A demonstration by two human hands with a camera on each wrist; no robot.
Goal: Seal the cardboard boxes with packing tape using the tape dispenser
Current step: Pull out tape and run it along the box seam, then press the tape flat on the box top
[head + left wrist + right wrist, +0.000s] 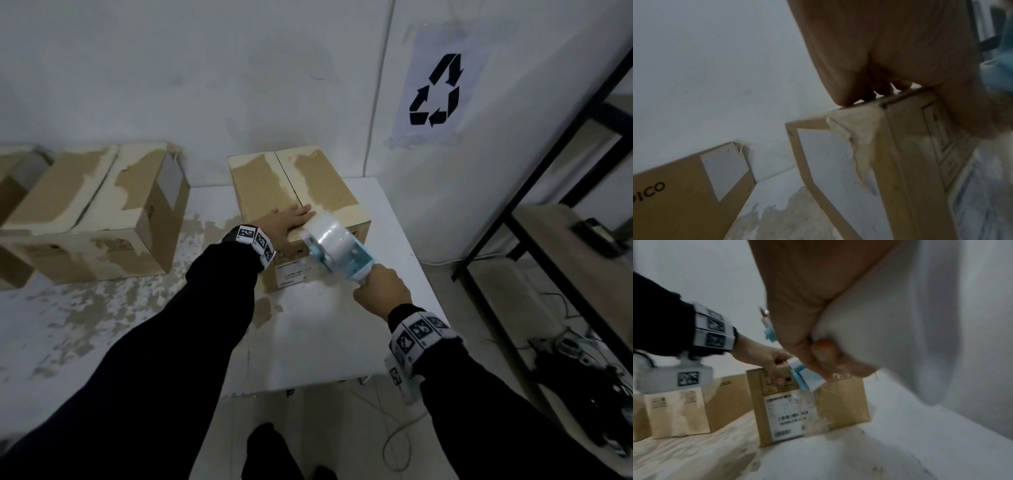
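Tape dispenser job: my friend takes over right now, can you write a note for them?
Left hand: flat, pressing the top of the near box by its front edge.
Right hand: grips the handle of the tape dispenser, whose front end is at the box's front top edge, beside the centre seam.
Done: the flaps are closed. The right wrist view shows clear tape on the front face; whether it is fresh cannot be told.
Left: no tape shows along the top seam yet. The second box, on the table to the left, also shows no tape on top.
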